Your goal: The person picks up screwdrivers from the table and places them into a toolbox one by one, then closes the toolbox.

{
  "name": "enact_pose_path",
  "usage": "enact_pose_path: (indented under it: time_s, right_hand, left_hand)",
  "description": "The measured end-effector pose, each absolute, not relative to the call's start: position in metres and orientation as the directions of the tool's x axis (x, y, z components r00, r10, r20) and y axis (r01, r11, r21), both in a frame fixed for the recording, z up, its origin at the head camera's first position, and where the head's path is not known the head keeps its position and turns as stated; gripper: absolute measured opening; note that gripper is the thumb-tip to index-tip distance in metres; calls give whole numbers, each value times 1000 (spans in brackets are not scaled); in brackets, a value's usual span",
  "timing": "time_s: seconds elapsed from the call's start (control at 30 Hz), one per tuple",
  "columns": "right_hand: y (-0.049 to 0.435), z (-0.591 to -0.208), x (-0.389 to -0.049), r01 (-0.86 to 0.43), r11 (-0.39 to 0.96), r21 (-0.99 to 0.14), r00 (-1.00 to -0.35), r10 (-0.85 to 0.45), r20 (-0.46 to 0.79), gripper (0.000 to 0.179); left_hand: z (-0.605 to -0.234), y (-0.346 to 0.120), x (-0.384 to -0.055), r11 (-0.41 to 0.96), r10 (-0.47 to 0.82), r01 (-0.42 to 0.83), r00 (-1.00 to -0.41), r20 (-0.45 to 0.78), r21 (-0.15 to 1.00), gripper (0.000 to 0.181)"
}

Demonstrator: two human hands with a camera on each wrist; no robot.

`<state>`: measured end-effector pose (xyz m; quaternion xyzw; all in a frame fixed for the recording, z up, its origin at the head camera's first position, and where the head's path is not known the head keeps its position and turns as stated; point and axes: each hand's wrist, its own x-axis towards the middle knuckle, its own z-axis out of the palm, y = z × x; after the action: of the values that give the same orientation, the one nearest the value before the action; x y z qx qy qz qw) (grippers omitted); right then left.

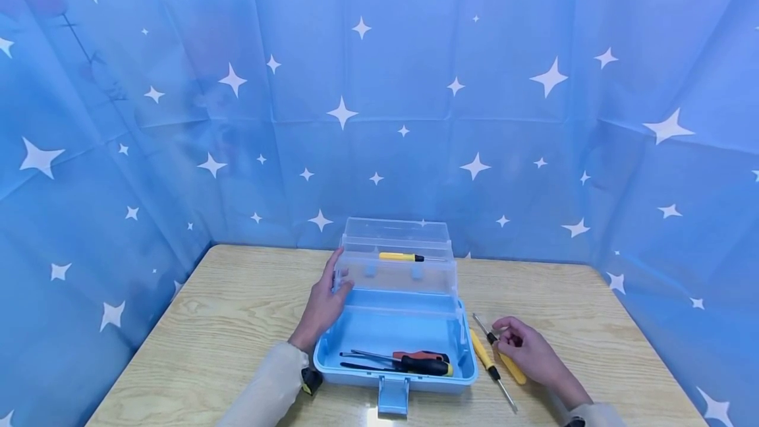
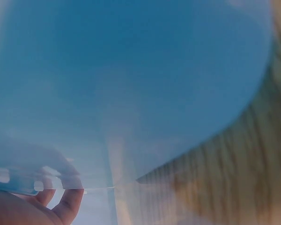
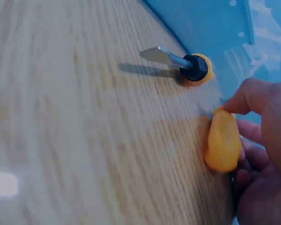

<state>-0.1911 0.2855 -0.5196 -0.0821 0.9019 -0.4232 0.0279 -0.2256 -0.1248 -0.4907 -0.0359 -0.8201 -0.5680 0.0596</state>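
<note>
A light blue toolbox (image 1: 396,381) stands open on the table with its clear lid (image 1: 396,229) raised. My left hand (image 1: 320,312) grips the lid's left side, thumb towards the inside; the left wrist view shows its fingers through translucent plastic. My right hand (image 1: 534,351) pinches a yellow-handled screwdriver (image 3: 223,143) lying on the table to the box's right, near its black collar. Beside it lies a second yellow screwdriver (image 1: 483,349), its blade pointing towards me. A black-and-yellow screwdriver (image 1: 423,366) and a red-and-black handled tool (image 1: 415,354) lie inside the box.
A small yellow screwdriver (image 1: 398,256) lies in the clear upper section of the toolbox. The blue latch (image 1: 393,397) hangs down at the front. Behind the wooden table (image 1: 237,321) hangs a blue curtain (image 1: 403,84) with white stars.
</note>
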Motion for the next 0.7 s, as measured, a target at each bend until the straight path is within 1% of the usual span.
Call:
enact_pose_path:
  time_s: [0.2, 0.43, 0.7]
  right_hand:
    - [285, -521, -191, -149, 623, -767, -984, -167, 56, 28]
    - [284, -524, -194, -86, 650, -755, -992, -124, 6, 30]
    - [282, -520, -193, -60, 645, -762, -995, -96, -3, 27]
  left_hand:
    - [-491, -125, -225, 347, -14, 120, -991, 133, 930, 65]
    - [-491, -125, -226, 342, -15, 118, -991, 131, 932, 65]
    - [-491, -125, -225, 344, -7, 122, -991, 133, 931, 64]
